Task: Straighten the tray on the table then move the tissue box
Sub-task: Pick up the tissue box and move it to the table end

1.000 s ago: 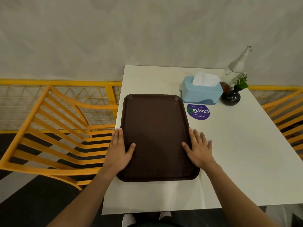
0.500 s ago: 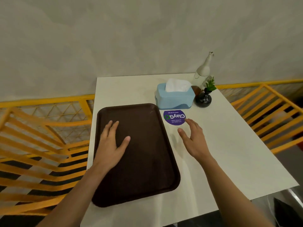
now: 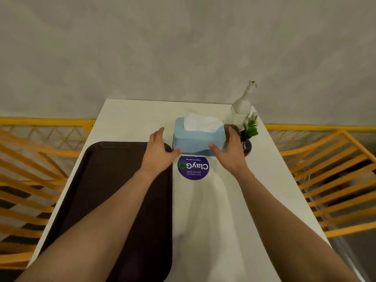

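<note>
The dark brown tray lies on the left half of the white table, its long sides parallel to the table edge; my left forearm crosses it. The light blue tissue box, with a white tissue sticking up, stands at the far middle of the table. My left hand is spread just left of the box, thumb tip touching its lower front corner, fingers a small gap away from its side. My right hand wraps the box's right end, fingers on the side and thumb on the front.
A round purple sticker lies flat just in front of the box. Close behind my right hand stand a dark round vase with a green plant and a white bottle. Yellow chairs flank the table at left and right.
Both hands left the tray and reached forward to the tissue box, one on each side. The view swung towards the box; the tray now lies straight along the table's left side.
</note>
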Motion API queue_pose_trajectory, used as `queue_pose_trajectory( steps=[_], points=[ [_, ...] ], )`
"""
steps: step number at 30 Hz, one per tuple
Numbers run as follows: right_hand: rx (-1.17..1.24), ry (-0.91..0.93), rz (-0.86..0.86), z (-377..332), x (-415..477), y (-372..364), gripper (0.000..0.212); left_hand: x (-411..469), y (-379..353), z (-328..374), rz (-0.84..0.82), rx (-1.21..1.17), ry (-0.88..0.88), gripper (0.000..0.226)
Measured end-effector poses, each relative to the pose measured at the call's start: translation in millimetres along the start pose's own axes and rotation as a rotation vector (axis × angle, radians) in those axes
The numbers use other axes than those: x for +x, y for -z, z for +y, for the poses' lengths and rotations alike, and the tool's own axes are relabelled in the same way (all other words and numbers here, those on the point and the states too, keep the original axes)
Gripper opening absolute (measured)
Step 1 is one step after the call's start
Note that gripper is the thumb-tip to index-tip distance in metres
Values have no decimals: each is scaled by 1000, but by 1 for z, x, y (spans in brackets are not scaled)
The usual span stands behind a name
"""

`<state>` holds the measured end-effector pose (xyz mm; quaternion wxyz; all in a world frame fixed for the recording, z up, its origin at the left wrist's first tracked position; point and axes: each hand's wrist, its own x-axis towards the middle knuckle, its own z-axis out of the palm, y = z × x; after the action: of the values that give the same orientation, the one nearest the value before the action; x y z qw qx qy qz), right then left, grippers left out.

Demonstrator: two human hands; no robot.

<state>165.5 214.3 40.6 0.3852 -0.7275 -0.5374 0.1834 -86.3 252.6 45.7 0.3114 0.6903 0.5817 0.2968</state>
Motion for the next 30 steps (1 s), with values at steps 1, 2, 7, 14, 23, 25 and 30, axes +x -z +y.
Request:
queue_pose_trajectory(
  steps=[1, 2, 7, 14, 23, 25, 30],
  points=[
    [-8, 4, -26, 5, 4, -1, 96, 5, -7, 1, -7, 3, 24, 107],
    [-6, 7, -54, 10, 7, -2, 98, 9, -13, 1, -15, 6, 46, 111],
    [111, 4, -139, 31, 12, -10, 97, 26, -35, -6, -36, 36, 90, 123],
    [184, -22, -146, 45, 15, -23, 87, 48, -50, -6, -43, 39, 68, 110],
    [165, -60, -77, 49, 24, -40, 70, 58, -60, -13, -7, 51, 71, 68],
    [174, -57, -76, 48, 26, -40, 70, 61, -58, -12, 7, 93, 58, 67],
    [179, -2, -44, 34, 39, -40, 65, 68, -41, -3, 64, 58, 9, 69]
  ],
)
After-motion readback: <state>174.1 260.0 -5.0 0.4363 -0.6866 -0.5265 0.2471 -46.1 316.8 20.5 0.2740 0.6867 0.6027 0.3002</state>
